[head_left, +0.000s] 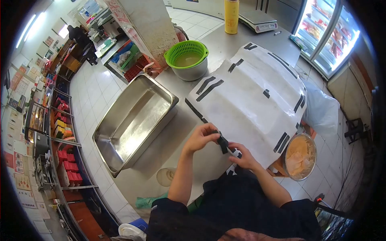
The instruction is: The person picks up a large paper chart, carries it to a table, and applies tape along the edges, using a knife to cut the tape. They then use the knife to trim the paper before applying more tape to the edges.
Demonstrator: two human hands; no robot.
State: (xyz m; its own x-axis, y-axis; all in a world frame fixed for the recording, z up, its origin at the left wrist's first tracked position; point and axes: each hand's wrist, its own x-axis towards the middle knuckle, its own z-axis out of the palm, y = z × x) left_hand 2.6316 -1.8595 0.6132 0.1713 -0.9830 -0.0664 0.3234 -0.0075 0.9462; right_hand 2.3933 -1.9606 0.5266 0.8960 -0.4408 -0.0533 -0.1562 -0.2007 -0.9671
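Note:
My left hand (202,137) is closed in a pinch on a piece of black tape (222,143), held just above the near edge of a white sheet. Close by on the right, my right hand (244,156) is closed on a small dark and pale thing at the tape's lower end; its kind I cannot make out. The white sheet (249,104) lies over the metal table, with several strips of black tape stuck along its edges and one near its middle.
A deep steel pan (136,124) stands left on the metal table (177,138). Behind it are a green colander (185,54) in a bowl, a yellow cylinder (231,16) and a scale (258,20). A bowl of orange mixture (300,156) is right, near a plastic bag (321,106).

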